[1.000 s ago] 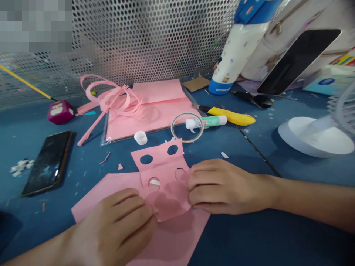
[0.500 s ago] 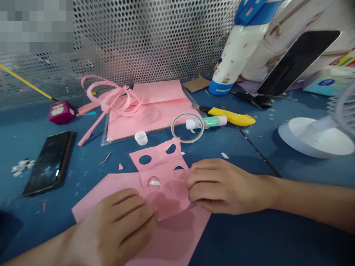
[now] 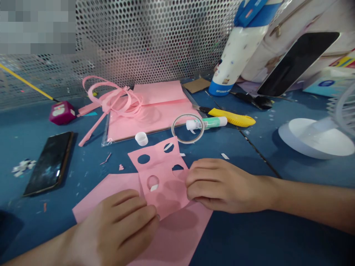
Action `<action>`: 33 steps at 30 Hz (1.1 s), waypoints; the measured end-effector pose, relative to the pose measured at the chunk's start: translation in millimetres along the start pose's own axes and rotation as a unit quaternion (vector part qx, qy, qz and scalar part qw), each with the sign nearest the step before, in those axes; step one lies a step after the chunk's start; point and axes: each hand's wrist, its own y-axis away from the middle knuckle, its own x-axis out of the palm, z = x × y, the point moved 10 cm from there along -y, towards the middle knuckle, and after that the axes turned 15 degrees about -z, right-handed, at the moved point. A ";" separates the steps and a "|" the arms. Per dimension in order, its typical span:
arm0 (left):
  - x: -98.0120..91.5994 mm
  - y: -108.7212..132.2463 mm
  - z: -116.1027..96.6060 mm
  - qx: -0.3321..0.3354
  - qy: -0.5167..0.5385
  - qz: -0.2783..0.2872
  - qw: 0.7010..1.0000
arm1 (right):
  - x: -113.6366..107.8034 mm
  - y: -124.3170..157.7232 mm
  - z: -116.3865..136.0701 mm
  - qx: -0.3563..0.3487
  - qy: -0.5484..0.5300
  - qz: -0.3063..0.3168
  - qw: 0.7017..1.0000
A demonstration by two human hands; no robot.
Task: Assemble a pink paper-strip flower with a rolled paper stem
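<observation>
Blue tbl point(image 3: 85, 159) has perf'd metal panel point(image 3: 155, 40) behind.

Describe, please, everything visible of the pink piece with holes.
The pink piece looks like thin paper or card, with four roundish holes in two rows and a crease between the rows. Its near part is over a larger pink sheet. The left hand holds its near left corner; the right hand holds its right edge.

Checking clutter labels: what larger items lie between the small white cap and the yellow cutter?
Head view: a thin ring, then a green-and-white glue stick, one end showing within the ring's outline.
</observation>
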 end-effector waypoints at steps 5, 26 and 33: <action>-1.3 0.7 -2.1 0.006 -0.006 -0.004 1.000 | -2.9 -2.0 -6.4 0.035 -0.005 -0.008 0.999; 3.4 18.5 24.0 -0.095 -0.051 0.008 0.994 | -11.1 1.9 -24.8 0.120 0.007 -0.052 0.991; 4.9 16.8 25.0 -0.099 -0.055 0.011 0.993 | -10.4 2.1 -27.6 0.129 0.008 -0.049 0.990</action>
